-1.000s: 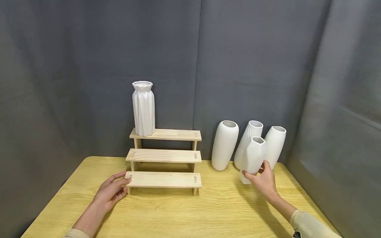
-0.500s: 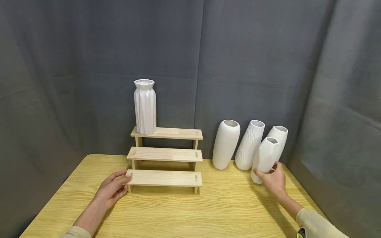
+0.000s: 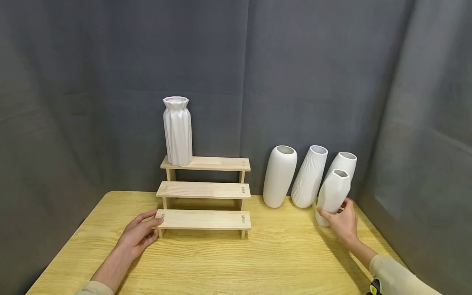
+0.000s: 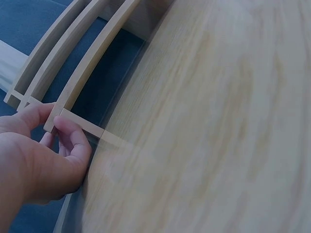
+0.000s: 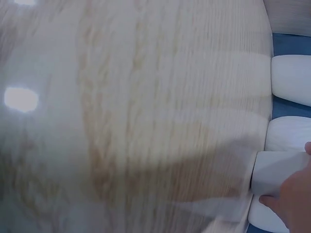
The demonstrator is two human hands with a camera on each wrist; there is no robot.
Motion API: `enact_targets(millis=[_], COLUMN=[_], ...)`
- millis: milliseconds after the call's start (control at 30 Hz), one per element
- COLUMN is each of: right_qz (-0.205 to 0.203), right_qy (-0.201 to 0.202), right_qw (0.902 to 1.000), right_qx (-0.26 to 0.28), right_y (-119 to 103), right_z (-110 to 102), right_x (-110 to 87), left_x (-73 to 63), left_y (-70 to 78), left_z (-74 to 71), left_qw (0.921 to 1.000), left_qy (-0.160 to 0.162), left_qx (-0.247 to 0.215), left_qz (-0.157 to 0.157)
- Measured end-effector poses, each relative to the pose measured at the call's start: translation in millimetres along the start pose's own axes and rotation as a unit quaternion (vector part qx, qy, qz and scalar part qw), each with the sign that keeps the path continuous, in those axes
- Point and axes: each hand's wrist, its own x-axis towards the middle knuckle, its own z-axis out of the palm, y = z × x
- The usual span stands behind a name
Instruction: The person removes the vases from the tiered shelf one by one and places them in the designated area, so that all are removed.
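Observation:
My left hand pinches the left end of the lowest step of a three-tier wooden display stand. In the left wrist view, the thumb and fingers close on that board's corner. A white faceted vase with an angular mouth is gripped low on its body by my right hand, thumb on the left side. It is upright, in front of another white vase that it partly hides. The right wrist view shows only the held vase's lower part. A pleated white vase stands on the top step's left end.
A smooth rounded white vase and a wavy-textured white vase stand along the back of the wooden table, left of the held one. Grey curtains hang behind and at both sides.
My right hand has moved the faceted vase to the right, from in front of the wavy-textured vase to in front of the rightmost one. The left hand keeps its hold on the lowest step.

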Motion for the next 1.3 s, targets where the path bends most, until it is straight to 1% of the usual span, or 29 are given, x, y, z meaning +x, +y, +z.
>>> enact_targets(millis=[133, 333, 433, 633, 767, 867, 1000, 1100, 1200, 1300], right_qz=[-0.004, 0.0, -0.003, -0.02, -0.02, -0.022, -0.026, -0.018, 0.007, 0.032], right_qy=[-0.006, -0.024, -0.041, -0.085, -0.11, -0.122, -0.123, -0.124, -0.13, -0.136], right_qw=[1.0, 0.9996, 0.9991, 0.9962, 0.9936, 0.9916, 0.9881, 0.9861, 0.9872, 0.9882], right_qx=[0.005, 0.013, 0.009, -0.007, -0.014, -0.039, -0.088, -0.109, -0.092, -0.061], right_y=[-1.5, 0.8, 1.1, 0.0, 1.8, 3.9, 3.6, -0.7, -7.2, -14.3], right_z=[-1.2, -3.7, -5.6, -12.5, -17.6, -21.7, -28.2, -32.9, -36.1, -38.1], right_x=[1.5, 1.8, 1.8, 0.6, -3.0, -7.3, -12.5, -14.6, -17.2, -21.0], left_x=[-0.1, 1.3, 1.1, 0.7, 0.9, 1.3, 1.3, 0.7, 0.2, -0.1], left_y=[0.3, 1.9, 2.5, 2.8, 1.7, 0.0, -2.0, -1.9, -1.9, -2.1], left_z=[-1.5, -0.1, 0.9, 1.5, 1.0, 0.5, 0.2, -0.2, -0.4, -0.3], left_qw=[1.0, 0.9999, 0.9998, 0.9999, 0.9996, 0.9995, 0.9994, 0.9995, 0.9995, 0.9995], left_qy=[0.001, -0.009, -0.011, -0.006, -0.008, -0.006, -0.007, -0.009, -0.006, -0.002], left_qx=[-0.003, -0.013, -0.016, -0.014, -0.025, -0.032, -0.033, -0.031, -0.031, -0.031], left_qz=[0.003, 0.005, 0.003, 0.007, 0.004, 0.0, 0.001, 0.004, 0.003, 0.001])
